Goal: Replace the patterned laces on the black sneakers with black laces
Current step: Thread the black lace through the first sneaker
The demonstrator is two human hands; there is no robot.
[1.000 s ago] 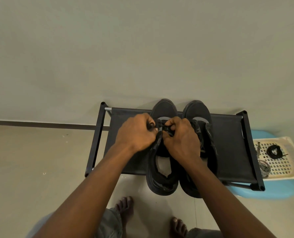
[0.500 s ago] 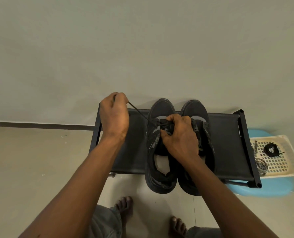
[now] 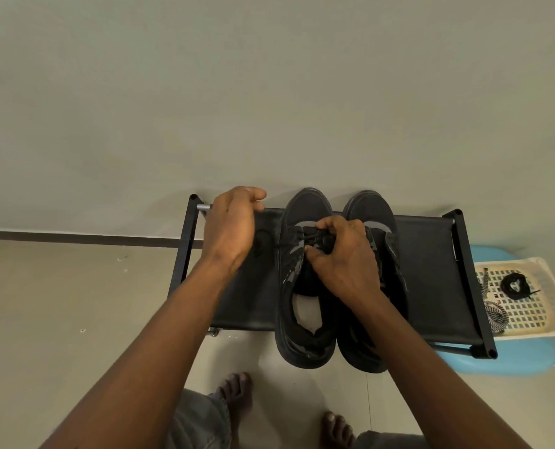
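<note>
Right hand (image 3: 344, 264): fingertips (image 3: 326, 223) curled, pinching the thin black cord lace (image 3: 313, 237) at the eyelets of the left matte black mesh sneaker (image 3: 305, 209).
Left hand (image 3: 231, 228): fingers loosely bent; grip on lace cannot be told.
Support: black fabric-and-tube rack (image 3: 431, 270).
Beside it: coiled black lace (image 3: 514, 286) and striped woven lace (image 3: 495, 311) in a cream perforated plastic basket (image 3: 529, 319).

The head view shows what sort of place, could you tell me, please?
Probably a home hallway or entry corner: a low shoe rack holding black sneakers against a plain wall, a tiled floor, and a plastic basket on a blue stool beside it.
</note>
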